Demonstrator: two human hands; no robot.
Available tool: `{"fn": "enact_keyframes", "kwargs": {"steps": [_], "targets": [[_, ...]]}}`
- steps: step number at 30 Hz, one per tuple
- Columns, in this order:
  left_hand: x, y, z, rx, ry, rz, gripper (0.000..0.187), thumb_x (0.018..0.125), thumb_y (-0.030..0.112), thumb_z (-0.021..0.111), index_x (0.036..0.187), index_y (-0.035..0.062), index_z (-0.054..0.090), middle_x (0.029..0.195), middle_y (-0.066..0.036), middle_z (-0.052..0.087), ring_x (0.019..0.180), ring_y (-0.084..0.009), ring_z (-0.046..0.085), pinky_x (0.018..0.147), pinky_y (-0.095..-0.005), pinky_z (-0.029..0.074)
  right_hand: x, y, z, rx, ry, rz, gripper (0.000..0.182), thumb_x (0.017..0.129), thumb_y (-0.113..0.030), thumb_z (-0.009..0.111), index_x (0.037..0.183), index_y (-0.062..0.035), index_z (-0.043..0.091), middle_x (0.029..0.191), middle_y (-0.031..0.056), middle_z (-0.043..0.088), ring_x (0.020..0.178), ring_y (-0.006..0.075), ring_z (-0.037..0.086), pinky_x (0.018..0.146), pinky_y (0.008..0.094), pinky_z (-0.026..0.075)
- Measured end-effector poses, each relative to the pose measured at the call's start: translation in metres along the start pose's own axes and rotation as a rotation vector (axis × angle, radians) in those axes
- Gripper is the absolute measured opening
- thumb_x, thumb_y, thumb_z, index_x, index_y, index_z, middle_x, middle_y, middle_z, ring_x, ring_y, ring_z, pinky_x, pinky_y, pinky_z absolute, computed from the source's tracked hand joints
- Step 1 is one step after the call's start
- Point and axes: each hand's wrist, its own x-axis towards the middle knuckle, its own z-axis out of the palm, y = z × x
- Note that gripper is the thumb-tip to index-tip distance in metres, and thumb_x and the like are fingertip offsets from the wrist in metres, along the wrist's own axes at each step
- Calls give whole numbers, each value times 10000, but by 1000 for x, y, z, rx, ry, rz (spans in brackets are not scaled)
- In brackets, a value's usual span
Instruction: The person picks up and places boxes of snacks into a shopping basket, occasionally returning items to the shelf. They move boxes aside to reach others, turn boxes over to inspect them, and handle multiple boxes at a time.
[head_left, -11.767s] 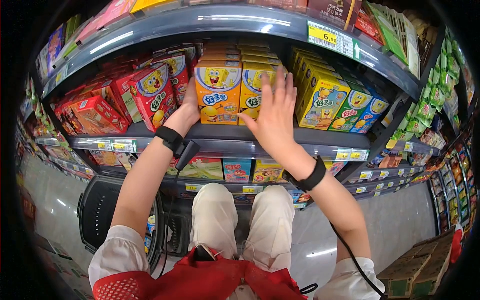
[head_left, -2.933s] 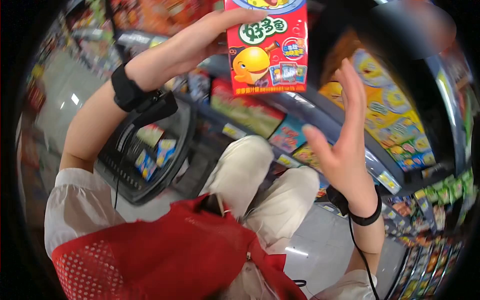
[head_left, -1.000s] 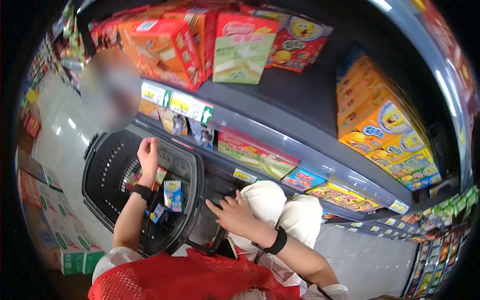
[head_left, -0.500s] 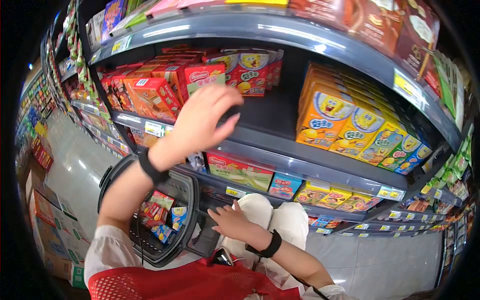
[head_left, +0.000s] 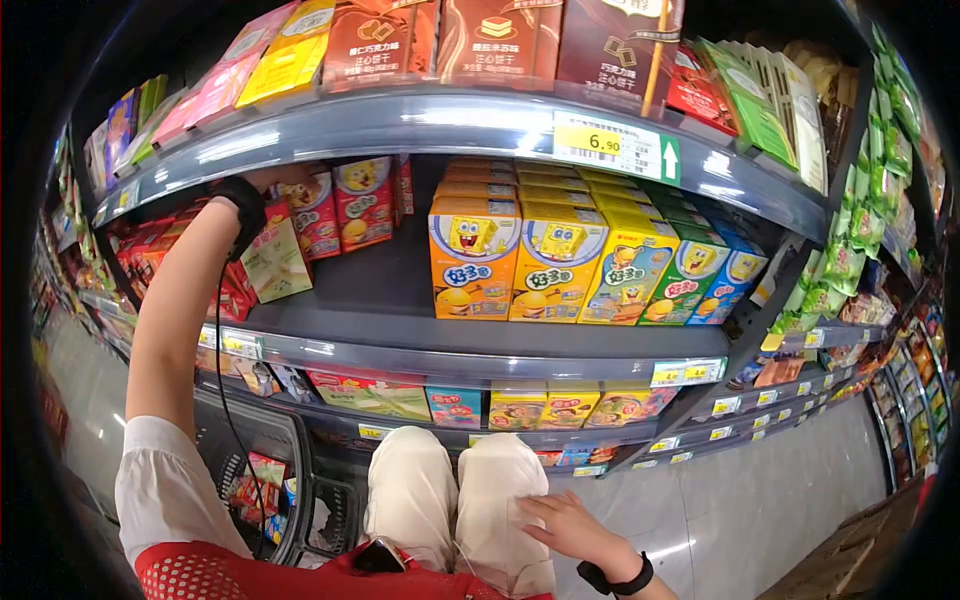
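My left hand (head_left: 272, 180) reaches deep into the middle shelf, partly hidden by the upper shelf and a black wristband. Its fingertips are right at the top of a red snack box (head_left: 315, 220) with a yellow cartoon character, and I cannot tell whether they grip it. Beside it stands another red box of the same kind (head_left: 363, 205). A green-fronted box (head_left: 277, 258) sits just below my wrist. Over my right knee, my right hand (head_left: 568, 525) hovers open with fingers spread, holding nothing.
Rows of orange, yellow, green and blue snack boxes (head_left: 555, 262) fill the shelf's right part. Above runs a shelf edge (head_left: 380, 125) with price labels. A dark shopping basket (head_left: 300, 440) holding several small boxes stands at my left. Green packets (head_left: 835, 265) hang at right.
My left hand has moved from in front of the shelf inward among the red boxes. My right hand has moved right, off the basket side to my knee. The view has shifted.
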Motion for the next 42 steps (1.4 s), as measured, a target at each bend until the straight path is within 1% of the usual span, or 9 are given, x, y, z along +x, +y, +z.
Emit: {"fn": "enact_keyframes", "kwargs": {"steps": [10,16,19,26,29,32,36,39,42], "targets": [[14,47,-3,-1,278,280,632,733,413,732,1252,112,536,1203,-161,569,1118,-348,516,965,-418,391,27,-11,14,-32,131,-40,440,847,-257,636,1239,-73,551,1152,132,601,1071,307,554,907,425,409],[27,73,-10,-242,226,375,532,784,388,693,1208,94,563,1186,-163,578,1099,-342,529,941,-409,405,23,3,17,-28,127,-45,447,842,-259,645,1239,-76,552,1154,126,600,1073,300,553,900,417,410],[41,93,18,-303,475,373,526,800,382,680,1215,86,552,1179,-175,579,1100,-339,530,934,-413,410,27,-4,13,-59,79,-36,456,844,-268,643,1249,-82,543,1172,118,593,1085,294,550,915,434,402],[89,92,67,-631,178,104,743,707,470,701,1325,123,476,1361,-166,470,1248,-329,438,1033,-384,354,44,-38,-48,-246,32,-116,463,861,-294,609,1255,-68,521,1178,100,575,1114,261,535,1018,517,331],[87,82,69,-605,42,126,679,765,506,680,1261,69,526,1270,-157,547,1161,-253,495,999,-337,368,57,-61,-92,-404,65,-179,467,852,-296,619,1248,-69,522,1152,99,583,1096,261,541,1024,521,325],[62,97,29,-646,-73,86,770,676,436,730,1313,80,486,1297,-179,528,1205,-326,481,1010,-370,376,80,-93,-130,-469,36,-260,464,828,-268,634,1223,-53,521,1183,115,550,1131,275,510,1037,518,319],[31,101,-6,-639,-163,144,813,642,396,766,1292,1,482,1234,-214,560,1125,-312,541,947,-361,427,119,-135,-159,-507,90,-401,613,723,-169,725,1271,-45,478,1292,153,470,1206,321,454,1047,519,322],[47,65,28,-456,-179,195,809,653,425,759,1312,51,477,1267,-168,548,1160,-281,509,1006,-342,375,156,-159,-163,-491,359,-548,732,686,-141,750,1316,4,407,1356,198,391,1264,378,385,1062,494,313],[-15,78,-9,-363,20,185,875,620,364,791,1335,13,427,1309,-228,487,1217,-354,458,1038,-384,351,199,-173,-164,-434,641,-573,912,663,-98,765,1400,41,247,1428,252,254,1305,432,302,1081,451,287]]}}
